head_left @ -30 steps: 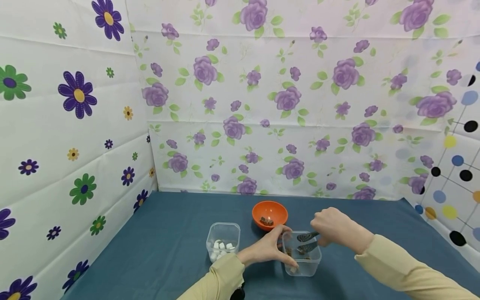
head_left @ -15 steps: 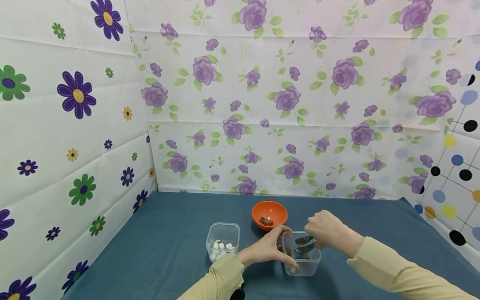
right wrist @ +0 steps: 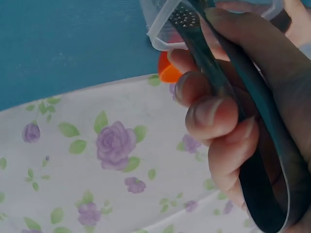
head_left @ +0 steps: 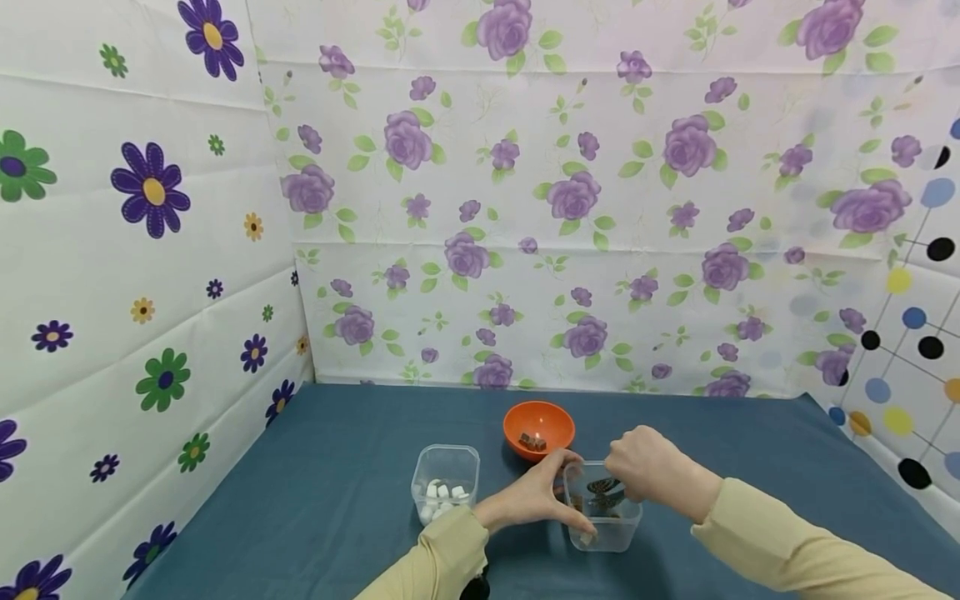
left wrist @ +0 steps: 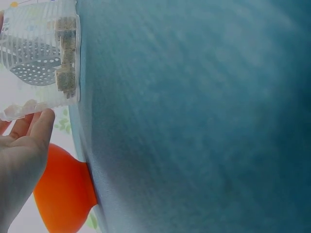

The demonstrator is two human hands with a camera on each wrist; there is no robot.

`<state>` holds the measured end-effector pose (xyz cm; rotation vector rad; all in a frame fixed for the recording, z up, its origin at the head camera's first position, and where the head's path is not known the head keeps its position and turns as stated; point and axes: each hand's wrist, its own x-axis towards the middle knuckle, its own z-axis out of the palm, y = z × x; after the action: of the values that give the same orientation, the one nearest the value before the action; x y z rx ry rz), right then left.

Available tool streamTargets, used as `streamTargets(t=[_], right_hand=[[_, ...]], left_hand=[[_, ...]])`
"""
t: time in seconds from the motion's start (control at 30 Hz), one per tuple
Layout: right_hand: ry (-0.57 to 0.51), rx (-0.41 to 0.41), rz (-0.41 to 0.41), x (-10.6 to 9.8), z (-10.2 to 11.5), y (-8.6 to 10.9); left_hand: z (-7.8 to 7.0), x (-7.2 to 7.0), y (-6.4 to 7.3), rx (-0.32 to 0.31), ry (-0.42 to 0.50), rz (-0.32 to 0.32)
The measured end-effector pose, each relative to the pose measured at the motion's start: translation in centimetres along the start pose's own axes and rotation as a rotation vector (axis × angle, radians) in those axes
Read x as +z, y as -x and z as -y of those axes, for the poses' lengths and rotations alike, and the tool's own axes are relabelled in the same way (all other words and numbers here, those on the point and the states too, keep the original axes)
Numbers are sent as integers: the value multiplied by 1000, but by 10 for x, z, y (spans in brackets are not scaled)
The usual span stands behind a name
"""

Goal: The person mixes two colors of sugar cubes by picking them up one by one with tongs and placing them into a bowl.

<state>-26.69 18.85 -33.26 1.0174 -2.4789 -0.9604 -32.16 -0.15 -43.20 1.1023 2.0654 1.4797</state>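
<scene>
My left hand (head_left: 534,498) holds a clear plastic container (head_left: 611,540) from its left side, thumb on the near wall and fingers at the far one. Brown cubes (left wrist: 65,80) lie along the container's bottom in the left wrist view. My right hand (head_left: 654,468) grips black tongs (right wrist: 206,60), fingers round one arm and thumb on the other. The tongs' perforated ends (left wrist: 36,70) reach down inside the container, close to the cubes and a little apart. Whether a cube sits between them I cannot tell.
Behind the container stands an orange bowl (head_left: 557,423) with several brown cubes (head_left: 533,442) in it. Left of my left hand is another clear container (head_left: 465,458) holding white pieces (head_left: 442,493). A blue cloth (head_left: 352,500) covers the table, with flowered sheets (head_left: 450,333) around it.
My right hand has moved a little left and down, bringing the tongs' ends deeper into the container. The ends look nearer each other. My left hand keeps its place.
</scene>
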Motion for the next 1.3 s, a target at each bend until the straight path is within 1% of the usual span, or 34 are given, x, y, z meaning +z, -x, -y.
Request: streamTargets(t=[0.17, 0.4, 0.67, 0.93, 1.13, 1.3], right_hand=[[-31, 4, -46, 0, -5, 2], [-44, -6, -57, 4, -9, 0], [-112, -22, -70, 6, -12, 1], [-181, -33, -34, 12, -11, 1], [-186, -31, -68, 11, -13, 4], [-245, -26, -57, 9, -18, 6]], left_hand=[[0, -1, -1, -7, -4, 1], [-1, -1, -1, -9, 3, -3], [0, -1, -1, -12, 1, -3], [-2, -1, 0, -8, 6, 8], [-1, -1, -1, -9, -1, 4], [0, -1, -1, -13, 0, 0]])
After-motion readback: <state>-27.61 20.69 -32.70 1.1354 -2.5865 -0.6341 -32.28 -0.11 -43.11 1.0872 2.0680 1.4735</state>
